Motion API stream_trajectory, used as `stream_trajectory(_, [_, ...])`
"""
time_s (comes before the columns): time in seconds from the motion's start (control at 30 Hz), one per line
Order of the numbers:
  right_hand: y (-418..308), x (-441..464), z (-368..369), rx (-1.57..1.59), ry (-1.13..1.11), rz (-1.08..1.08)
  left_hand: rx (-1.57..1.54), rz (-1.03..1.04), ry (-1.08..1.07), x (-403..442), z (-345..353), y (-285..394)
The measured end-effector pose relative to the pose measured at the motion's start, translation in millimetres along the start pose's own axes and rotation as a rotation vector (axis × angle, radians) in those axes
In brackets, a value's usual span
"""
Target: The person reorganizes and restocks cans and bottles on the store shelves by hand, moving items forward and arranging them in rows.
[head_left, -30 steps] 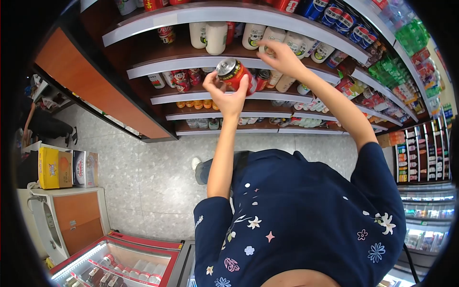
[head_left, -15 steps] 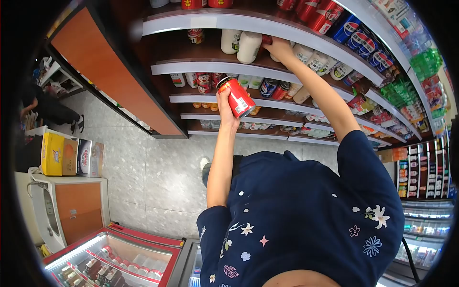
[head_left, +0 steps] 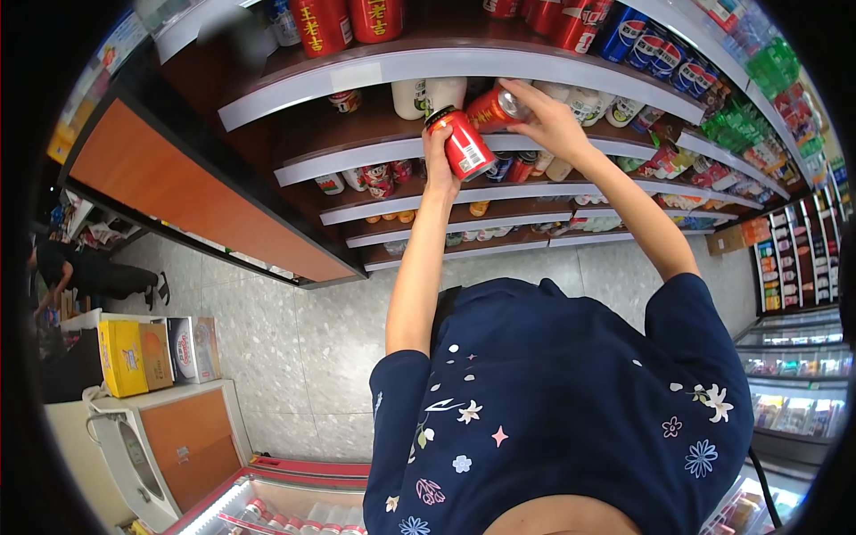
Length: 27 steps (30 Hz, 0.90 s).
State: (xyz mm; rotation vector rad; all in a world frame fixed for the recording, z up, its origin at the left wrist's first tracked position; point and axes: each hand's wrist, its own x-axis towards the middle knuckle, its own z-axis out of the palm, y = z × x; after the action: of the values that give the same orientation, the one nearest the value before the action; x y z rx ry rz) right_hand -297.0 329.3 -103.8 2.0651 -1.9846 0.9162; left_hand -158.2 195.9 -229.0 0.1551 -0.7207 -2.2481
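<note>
My left hand (head_left: pixel 439 160) is wrapped round a red can (head_left: pixel 466 150), which tilts with its base toward the lower right. In my right hand (head_left: pixel 551 125) is a second red can (head_left: pixel 493 111), gripped near its silver end and lying on a slant just above the first. Both cans are in front of the shelf that bears white bottles (head_left: pixel 410 99). More white bottles stand to the right, partly behind my right hand.
Above is a shelf edge (head_left: pixel 464 61) with large red cans (head_left: pixel 375 20) and blue cans (head_left: pixel 624 36). A brown panel (head_left: pixel 196 192) borders the shelves at left. Boxes (head_left: pixel 122 357) sit on a cabinet. A person (head_left: pixel 98 270) is at far left. A freezer (head_left: pixel 294 492) stands below.
My right hand has come out from among the white bottles with a second red can. My left hand has moved its can up and right, close to it. The view has shifted.
</note>
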Motion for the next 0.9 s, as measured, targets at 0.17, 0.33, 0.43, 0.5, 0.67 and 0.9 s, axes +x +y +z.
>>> stream_trajectory(0.17, [-55.8,-19.9,-72.8,0.305,-0.244,0.303,-0.138,-0.214,-0.087,-38.5,3.0,21.3])
stream_trajectory(0.33, [-72.9,-8.2,-93.3,0.617,-0.449,0.18,-0.691,-0.444,-0.676,-72.2,12.2,24.3])
stream_trajectory(0.43, [-73.5,1.1,-81.4,0.544,-0.5,0.044,-0.629,-0.487,-0.722,-93.3,29.6,42.5])
stream_trajectory(0.5, [-82.2,7.0,-81.5,0.452,-0.485,0.073,-0.639,-0.434,-0.653,-100.0,32.0,48.6])
stream_trajectory(0.67, [-114.3,9.5,-41.6,0.294,-0.128,0.214,-0.308,-0.244,-0.589,-92.1,35.7,73.7])
stream_trajectory(0.9, [-101.1,45.0,-48.6,0.758,0.157,0.154,-0.099,0.051,-0.618,-87.9,60.0,117.4])
